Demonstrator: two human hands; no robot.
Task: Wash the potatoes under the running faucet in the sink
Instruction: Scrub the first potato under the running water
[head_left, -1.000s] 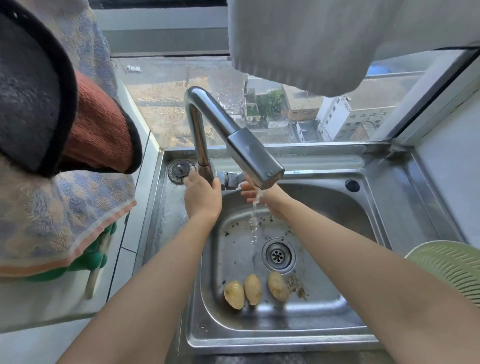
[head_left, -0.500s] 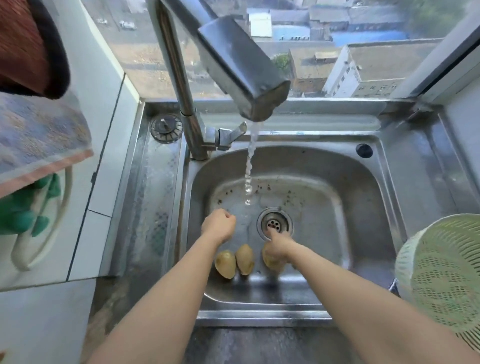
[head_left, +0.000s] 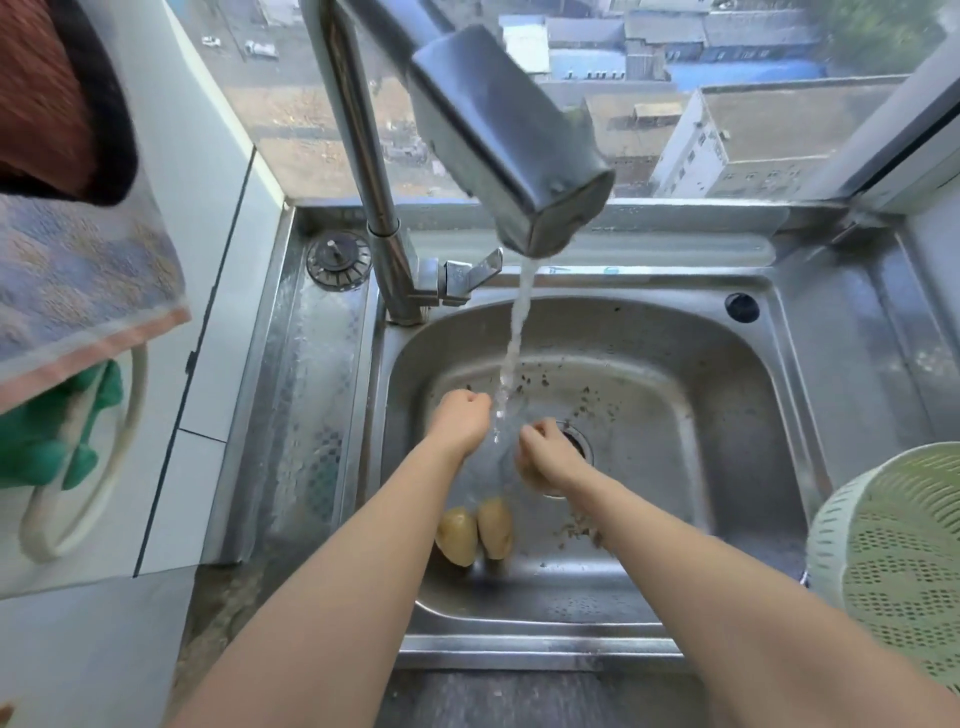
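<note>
Right hand (head_left: 550, 460) grips 1 potato (head_left: 530, 478) beside the stream (head_left: 511, 358); left hand (head_left: 460, 418) is curled, apparently empty. Best to turn it fully under the water, rubbing with both.

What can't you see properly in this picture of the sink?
- Head view: the right hand covers most of the potato it grips.
- The left hand is curled; whether it holds anything is hidden.
- The drain is partly behind the right hand.
- The colander is cut off by the right edge.
</note>
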